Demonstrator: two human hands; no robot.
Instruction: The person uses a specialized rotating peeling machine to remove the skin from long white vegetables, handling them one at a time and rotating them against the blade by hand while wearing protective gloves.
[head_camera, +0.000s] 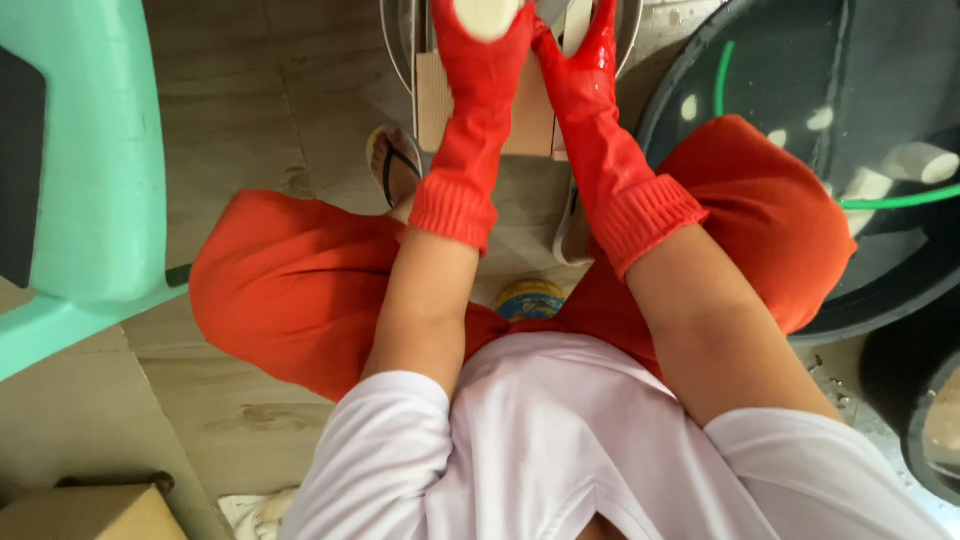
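Observation:
Both my hands wear long red rubber gloves and reach to the top edge of the view, over a metal basin (392, 45) that is mostly cut off. My left hand (482, 40) is wrapped around a pale rounded object (486, 14), seemingly a dish or cup. My right hand (585, 55) is wet and glossy, pressed close beside the left; its fingertips are out of frame, near a pale upright item (577, 22). A brown board (432, 105) lies under the basin.
A large black tub (860, 300) of water with floating white pieces and a green hose (900, 199) stands at right. A mint-green plastic chair (90, 200) is at left. A small round tin (529, 297) sits on the tiled floor between my orange-clad knees. A cardboard box (90, 512) lies bottom left.

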